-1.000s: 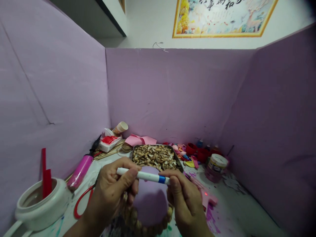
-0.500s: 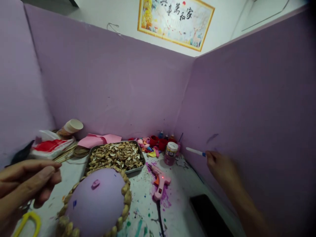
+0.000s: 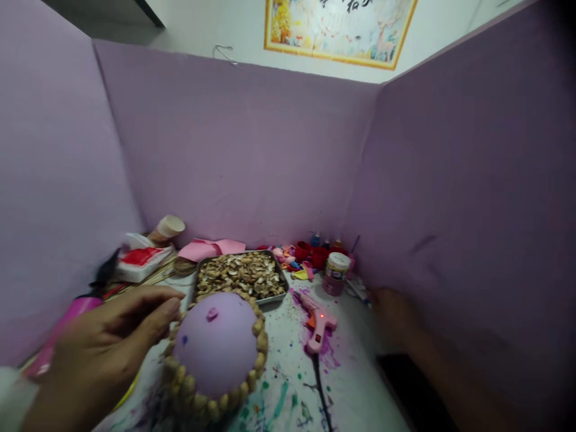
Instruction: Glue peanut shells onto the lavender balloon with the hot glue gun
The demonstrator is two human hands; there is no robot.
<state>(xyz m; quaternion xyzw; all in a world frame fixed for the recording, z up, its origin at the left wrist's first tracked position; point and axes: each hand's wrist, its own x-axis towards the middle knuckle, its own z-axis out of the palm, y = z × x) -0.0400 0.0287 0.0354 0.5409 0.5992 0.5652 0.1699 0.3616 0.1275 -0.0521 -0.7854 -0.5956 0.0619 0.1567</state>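
A purple balloon (image 3: pixel 216 345) sits on the paint-splashed table with a ring of peanut shells (image 3: pixel 260 343) stuck round its base. My left hand (image 3: pixel 103 342) hovers just left of it, thumb and fingers pressed together; what they hold, if anything, is hidden. My right hand (image 3: pixel 396 318) is low at the right, close to the purple wall, dark and smeared, so its fingers are unclear. A thin white pen (image 3: pixel 360 292) seems to lie on the table just left of that hand.
A metal tray of shells (image 3: pixel 240 276) stands behind the balloon. A pink glue gun (image 3: pixel 319 324) lies to its right, a lidded jar (image 3: pixel 336 273) and red cups (image 3: pixel 310 252) beyond. A paper cup (image 3: pixel 168 228), white box (image 3: pixel 141 261), pink bottle (image 3: pixel 67 318) and dark slab (image 3: pixel 414 390) are about.
Both hands held the pen over the balloon, then my right hand carried it to the right wall. That hand has since dropped to the table; my left hand moved toward the balloon.
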